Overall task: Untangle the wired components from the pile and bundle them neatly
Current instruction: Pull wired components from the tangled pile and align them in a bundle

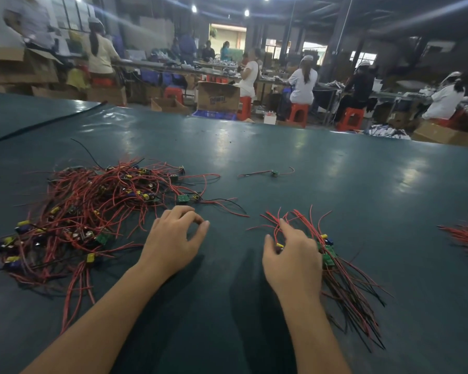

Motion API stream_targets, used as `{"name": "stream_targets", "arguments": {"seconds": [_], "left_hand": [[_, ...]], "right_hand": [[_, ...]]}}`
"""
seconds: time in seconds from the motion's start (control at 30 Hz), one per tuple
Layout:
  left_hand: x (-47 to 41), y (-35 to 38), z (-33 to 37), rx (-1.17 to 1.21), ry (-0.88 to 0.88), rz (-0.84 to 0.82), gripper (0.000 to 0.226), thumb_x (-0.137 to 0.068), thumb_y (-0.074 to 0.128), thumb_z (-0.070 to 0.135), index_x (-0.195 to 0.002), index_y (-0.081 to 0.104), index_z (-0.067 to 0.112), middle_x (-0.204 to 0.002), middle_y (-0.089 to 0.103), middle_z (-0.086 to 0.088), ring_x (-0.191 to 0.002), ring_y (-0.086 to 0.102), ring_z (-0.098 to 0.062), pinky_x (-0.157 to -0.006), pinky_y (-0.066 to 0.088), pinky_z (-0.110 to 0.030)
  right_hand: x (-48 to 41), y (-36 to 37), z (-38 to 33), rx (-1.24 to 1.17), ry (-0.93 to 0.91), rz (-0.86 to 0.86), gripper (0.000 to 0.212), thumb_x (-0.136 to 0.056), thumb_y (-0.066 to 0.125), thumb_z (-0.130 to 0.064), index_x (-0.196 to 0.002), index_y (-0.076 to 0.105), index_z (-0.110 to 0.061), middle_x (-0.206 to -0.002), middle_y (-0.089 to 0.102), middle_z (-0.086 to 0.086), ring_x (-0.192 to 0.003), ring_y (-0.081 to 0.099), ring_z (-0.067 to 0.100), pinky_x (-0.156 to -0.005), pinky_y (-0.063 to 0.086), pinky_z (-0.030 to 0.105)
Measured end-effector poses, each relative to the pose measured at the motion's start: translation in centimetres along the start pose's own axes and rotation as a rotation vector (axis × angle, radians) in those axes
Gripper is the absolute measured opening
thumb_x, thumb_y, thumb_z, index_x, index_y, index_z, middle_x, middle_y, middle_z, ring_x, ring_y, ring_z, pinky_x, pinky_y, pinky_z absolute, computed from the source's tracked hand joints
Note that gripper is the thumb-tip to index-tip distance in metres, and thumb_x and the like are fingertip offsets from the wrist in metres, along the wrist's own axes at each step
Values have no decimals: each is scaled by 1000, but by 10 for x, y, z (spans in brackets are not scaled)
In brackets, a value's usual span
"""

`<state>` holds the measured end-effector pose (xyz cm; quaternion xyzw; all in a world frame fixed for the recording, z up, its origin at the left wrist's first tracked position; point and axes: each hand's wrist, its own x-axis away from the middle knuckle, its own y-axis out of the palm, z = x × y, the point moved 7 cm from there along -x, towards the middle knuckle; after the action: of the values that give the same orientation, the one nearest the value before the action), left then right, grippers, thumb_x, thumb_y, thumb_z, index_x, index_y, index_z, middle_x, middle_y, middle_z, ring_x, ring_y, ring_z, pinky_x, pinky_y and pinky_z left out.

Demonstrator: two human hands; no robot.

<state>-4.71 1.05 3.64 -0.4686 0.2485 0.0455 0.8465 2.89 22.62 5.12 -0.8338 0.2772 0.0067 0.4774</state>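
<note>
The tangled pile of thin red wires and small green boards (92, 211) lies on the dark green bench (254, 157), beside the left hand (173, 238) (grip loosely curled, empty). The right hand (292, 257) covers the sorted red-wire bundle (349, 287); I cannot tell its grip. The pieces are probably light, floppy and prone to snagging, so lift each by its board.

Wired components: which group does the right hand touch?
The bundle under the right hand, wires parallel; the tangled pile lies left, one single component farther back.
</note>
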Motion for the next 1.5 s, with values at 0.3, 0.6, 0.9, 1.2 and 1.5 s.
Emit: {"name": "stream_targets", "arguments": {"seconds": [0.3, 0.6, 0.9, 1.2, 1.5], "left_hand": [[-32, 14, -3, -390, -152, -286, 51, -92, 44, 58, -130, 48, 25, -132, 53, -5, -116, 55, -28, -92, 43, -40], [-60, 33, -22, -281, -208, -286, 59, -93, 51, 46, -145, 36, 23, -157, 24, -13, -142, 24, -33, -112, 25, -49], [-53, 33, -29, -282, -228, -119, 52, -94, 53, 36, -138, 40, 14, -133, 52, -13, -122, 47, -34, -101, 37, -45], [-17, -15, 22, 199, 61, 219, 35, -87, 68, 18, -122, 61, 13, -99, 57, 0, -81, 59, -18, -77, 53, -41], [22, -36, 67, 262, 527, 302, 16, -84, 73, 9, -98, 67, 7, -99, 60, -3, -73, 61, -15, -57, 54, -33]], "right_hand": [[12, 28, -40, -108, -271, -25, 43, -96, 55, -24, -138, 56, -16, -131, 61, 0, -125, 48, 22, -108, 33, 32], [17, 34, -44, -171, -339, -90, 42, -98, 51, -22, -140, 53, -16, -129, 61, 0, -123, 45, 19, -105, 33, 26], [19, 33, -43, -201, -342, -79, 41, -97, 53, -21, -137, 56, -15, -126, 63, 1, -121, 47, 20, -104, 36, 28], [18, 39, -44, -282, -346, -86, 38, -97, 56, -23, -133, 59, -14, -123, 65, -1, -119, 51, 18, -102, 41, 29], [15, 38, -41, -1102, 47, -236, 25, -97, 57, -30, -82, 73, -19, -78, 75, -3, -72, 69, 9, -62, 54, 26]]}}
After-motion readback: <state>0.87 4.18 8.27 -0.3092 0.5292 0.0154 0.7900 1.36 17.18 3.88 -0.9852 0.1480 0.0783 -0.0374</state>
